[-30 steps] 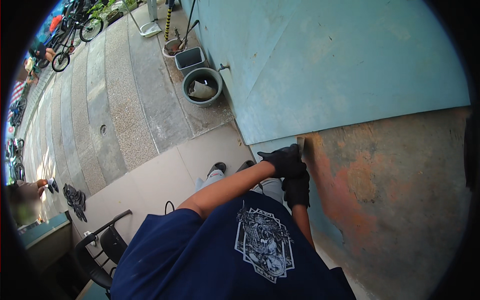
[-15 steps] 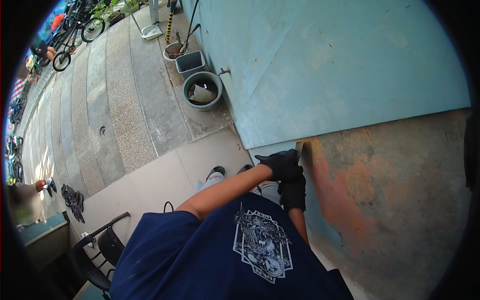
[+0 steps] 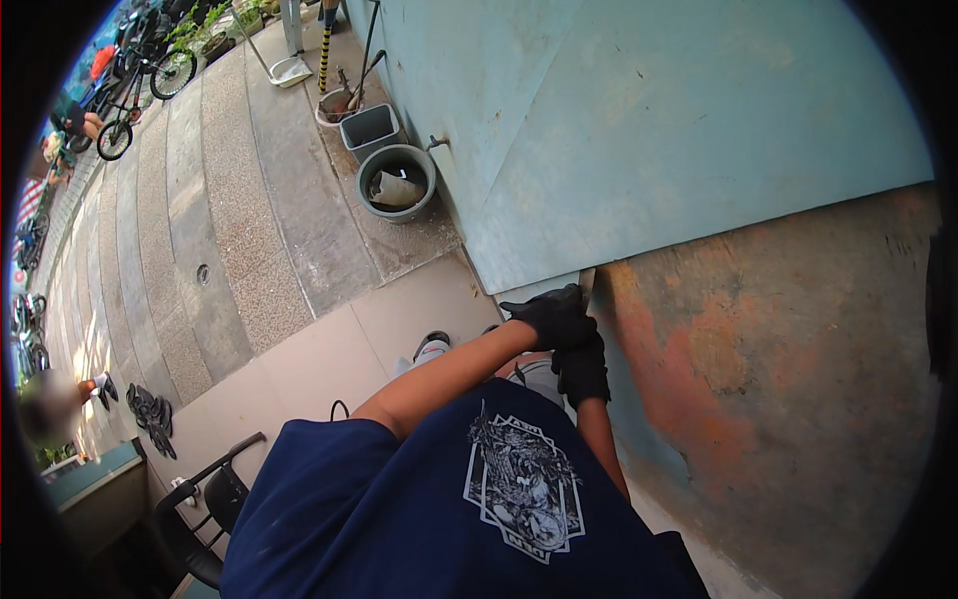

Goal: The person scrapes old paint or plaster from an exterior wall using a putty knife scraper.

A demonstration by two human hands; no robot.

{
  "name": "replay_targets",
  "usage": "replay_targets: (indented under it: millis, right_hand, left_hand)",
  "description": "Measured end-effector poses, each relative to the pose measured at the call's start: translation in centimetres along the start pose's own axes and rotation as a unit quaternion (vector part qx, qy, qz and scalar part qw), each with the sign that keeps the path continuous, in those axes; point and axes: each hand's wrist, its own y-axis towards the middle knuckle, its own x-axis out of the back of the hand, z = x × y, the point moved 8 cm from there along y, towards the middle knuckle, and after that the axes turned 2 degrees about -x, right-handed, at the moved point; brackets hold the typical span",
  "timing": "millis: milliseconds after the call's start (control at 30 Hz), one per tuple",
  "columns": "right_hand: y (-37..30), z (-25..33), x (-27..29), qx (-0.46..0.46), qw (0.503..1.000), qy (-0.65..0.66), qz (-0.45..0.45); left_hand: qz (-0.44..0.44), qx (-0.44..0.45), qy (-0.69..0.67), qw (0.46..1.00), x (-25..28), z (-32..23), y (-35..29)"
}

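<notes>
My left hand (image 3: 547,317), in a black glove, is closed around a tool with a flat, narrow blade that looks like a scraper (image 3: 588,286). Just below it, my right hand (image 3: 581,371), gloved in black too, is closed against the left one, apparently on the same tool. Its handle is hidden inside the gloves. The blade points up at the wall, by the lower edge of the light-blue surface (image 3: 699,130). There it lies beside the left border of a worn brown and orange patch (image 3: 718,369). Whether the tip touches cannot be made out.
Along the wall's foot stand a round grey bucket (image 3: 427,190), a rectangular grey bin (image 3: 370,128) and a small pot (image 3: 334,107). A black chair (image 3: 190,519) is at lower left, near dark sandals (image 3: 150,414). Bicycles (image 3: 140,100) and people are farther left.
Both hands and the scraper have shifted slightly up and left in the picture, and the blade now looks narrower. My view has tilted a little. Both hands keep their grip.
</notes>
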Motion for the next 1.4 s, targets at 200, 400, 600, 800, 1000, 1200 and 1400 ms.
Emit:
replay_targets:
  millis: [200,400,600,800,1000,1200,1400]
  right_hand:
    - [-0.2,-2.4,2.7,0.102,0.979,-0.162,-0.074]
    - [0.9,-1.7,0.9,0.183,0.978,-0.074,-0.074]
    - [2.6,-3.8,0.6,0.16,0.981,-0.051,-0.1]
    - [1.8,-1.5,1.3,0.235,0.956,-0.141,-0.109]
    - [-0.2,0.0,1.1,0.025,0.998,-0.032,-0.047]
    - [2.8,-2.1,0.6,0.145,0.981,-0.107,-0.066]
    - [1.3,-2.0,1.8,0.154,0.981,-0.048,-0.105]
  left_hand:
    - [-0.034,-0.038,0.0,0.999,-1.9,-2.1,-0.9]
    - [-0.018,-0.009,-0.042,0.999,-2.7,0.6,0.1]
    - [-0.047,-0.006,-0.022,0.999,-1.7,0.1,0.6]
    - [-0.044,-0.019,-0.019,0.999,-1.3,-0.6,0.2]
    - [-0.03,0.014,-0.02,0.999,-1.3,0.7,0.2]
    - [-0.021,0.023,-0.006,1.0,-1.3,1.0,1.4]
    - [-0.039,-0.02,-0.01,0.999,-0.8,-1.2,0.1]
